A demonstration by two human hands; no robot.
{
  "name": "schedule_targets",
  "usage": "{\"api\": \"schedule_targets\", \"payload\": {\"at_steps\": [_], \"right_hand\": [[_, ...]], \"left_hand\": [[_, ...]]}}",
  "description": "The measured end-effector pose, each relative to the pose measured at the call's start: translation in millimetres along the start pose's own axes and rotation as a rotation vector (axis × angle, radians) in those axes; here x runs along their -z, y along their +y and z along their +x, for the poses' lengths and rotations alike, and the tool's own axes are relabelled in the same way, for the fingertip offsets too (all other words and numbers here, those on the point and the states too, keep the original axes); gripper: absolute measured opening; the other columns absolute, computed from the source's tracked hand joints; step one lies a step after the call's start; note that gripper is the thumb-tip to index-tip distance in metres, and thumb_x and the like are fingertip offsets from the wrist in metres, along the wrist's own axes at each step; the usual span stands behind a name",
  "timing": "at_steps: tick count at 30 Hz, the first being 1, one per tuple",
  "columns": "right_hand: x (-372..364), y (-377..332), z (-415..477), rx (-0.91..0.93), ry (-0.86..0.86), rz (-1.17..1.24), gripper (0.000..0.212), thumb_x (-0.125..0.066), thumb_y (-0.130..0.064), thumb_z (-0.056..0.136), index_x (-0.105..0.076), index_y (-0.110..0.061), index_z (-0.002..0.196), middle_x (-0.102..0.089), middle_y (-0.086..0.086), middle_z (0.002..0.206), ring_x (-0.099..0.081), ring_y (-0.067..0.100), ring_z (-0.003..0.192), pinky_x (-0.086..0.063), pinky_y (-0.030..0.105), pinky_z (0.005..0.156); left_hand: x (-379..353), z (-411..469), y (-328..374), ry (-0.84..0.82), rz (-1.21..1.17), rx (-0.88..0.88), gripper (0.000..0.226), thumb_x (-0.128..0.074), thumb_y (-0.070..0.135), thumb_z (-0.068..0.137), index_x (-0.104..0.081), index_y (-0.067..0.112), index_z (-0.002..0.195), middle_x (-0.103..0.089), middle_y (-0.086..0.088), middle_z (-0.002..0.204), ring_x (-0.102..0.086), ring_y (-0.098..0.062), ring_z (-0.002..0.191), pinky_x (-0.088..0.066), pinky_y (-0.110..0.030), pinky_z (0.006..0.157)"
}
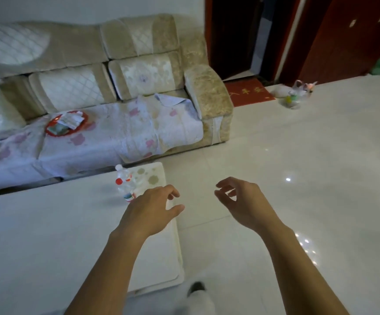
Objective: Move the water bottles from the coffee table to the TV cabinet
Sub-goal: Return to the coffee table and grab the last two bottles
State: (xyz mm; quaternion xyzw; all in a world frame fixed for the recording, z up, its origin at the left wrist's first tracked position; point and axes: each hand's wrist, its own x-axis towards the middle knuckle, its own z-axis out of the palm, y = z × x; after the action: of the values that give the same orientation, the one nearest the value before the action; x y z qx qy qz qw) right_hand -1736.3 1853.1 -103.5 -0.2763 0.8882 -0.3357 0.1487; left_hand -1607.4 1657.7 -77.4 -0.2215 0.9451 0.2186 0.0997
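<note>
1. View from a head-worn camera, looking down at a person's two bare forearms reaching out over a glossy white rectangular coffee table (48, 235) and a pale, shiny tiled floor (298, 155).
2. Near the table's far right corner stands a small cluster of clear plastic water bottles (125, 183). One white cap and one red cap show, and there is a red-and-green label low on the nearer bottle. The cluster is blurred, so the exact count is unclear; it looks like two.
3. The bottles appear to stand upright, with their long axes vertical and their caps tilted towards the upper left of the picture by the camera angle.
4. The left hand (152, 205) hovers over the table just beside the bottles, which lie to its left and slightly ahead of its fingers. The fingers are loosely curled and spread, holding nothing. Whether the hand touches the nearer bottle cannot be told.
5. The right hand (239, 201) hangs over the floor past the table's right edge, well apart from the bottles. Its fingers are also loosely curled and empty.
6. The left hand is clearly nearer, so a sideways wrap around an upright body seems the likely grasp.
7. A beige velvet sofa (139, 87) with a floral cover stands behind the table. The TV cabinet is not in view.
</note>
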Motion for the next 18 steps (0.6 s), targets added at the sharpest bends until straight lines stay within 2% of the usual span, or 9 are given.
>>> {"api": "schedule_targets", "payload": {"at_steps": [5, 12, 18], "right_hand": [[-12, -11, 49, 0.115, -0.156, -0.075, 0.029, -0.058, -0.045, 0.093, -0.063, -0.030, 0.117, -0.068, -0.013, 0.106, -0.064, 0.008, 0.096, -0.053, 0.025, 0.080], [44, 16, 154, 0.101, -0.131, -0.229, 0.022, -0.062, -0.041, 0.091, -0.066, -0.030, 0.109, -0.068, -0.015, 0.097, -0.065, 0.009, 0.092, -0.055, 0.035, 0.080], [34, -16, 240, 0.208, -0.139, -0.195, 0.024, -0.063, -0.041, 0.091, -0.066, -0.028, 0.111, -0.069, -0.014, 0.097, -0.066, 0.009, 0.090, -0.055, 0.035, 0.080]], "left_hand": [[7, 35, -20, 0.096, -0.045, 0.131, 0.036, -0.057, 0.055, 0.091, -0.055, 0.036, 0.121, -0.061, 0.016, 0.125, -0.059, -0.009, 0.110, -0.046, -0.024, 0.083], [7, 142, 14, 0.117, -0.187, 0.071, 0.036, -0.058, 0.054, 0.090, -0.057, 0.036, 0.121, -0.059, 0.016, 0.122, -0.057, -0.009, 0.109, -0.046, -0.030, 0.083], [50, 193, -8, 0.176, -0.221, 0.169, 0.034, -0.058, 0.057, 0.089, -0.056, 0.037, 0.116, -0.065, 0.016, 0.107, -0.061, -0.008, 0.091, -0.046, -0.027, 0.071]]}}
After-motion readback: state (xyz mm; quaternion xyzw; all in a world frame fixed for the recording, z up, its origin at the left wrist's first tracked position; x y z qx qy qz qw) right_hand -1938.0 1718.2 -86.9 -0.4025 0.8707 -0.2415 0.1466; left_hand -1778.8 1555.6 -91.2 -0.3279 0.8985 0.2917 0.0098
